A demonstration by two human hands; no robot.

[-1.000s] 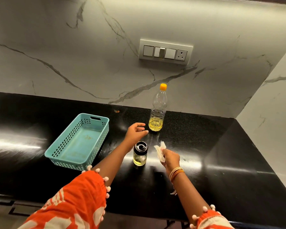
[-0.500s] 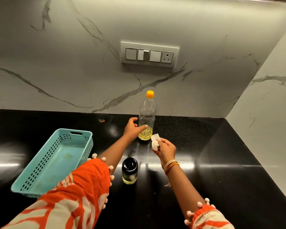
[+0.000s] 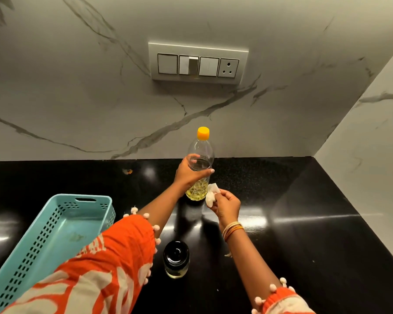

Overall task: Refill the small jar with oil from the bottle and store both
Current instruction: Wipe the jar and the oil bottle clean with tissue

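Where it only touched before, the left hand now grips the bottle, upright on the desk. The right hand pinches a tissue beside the bottle. The jar stands nearer than the bottle.

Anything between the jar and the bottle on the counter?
Nothing stands there: in the head view only bare black counter separates the jar from the bottle. The left hand grips the bottle; the right hand holds a tissue beside it.
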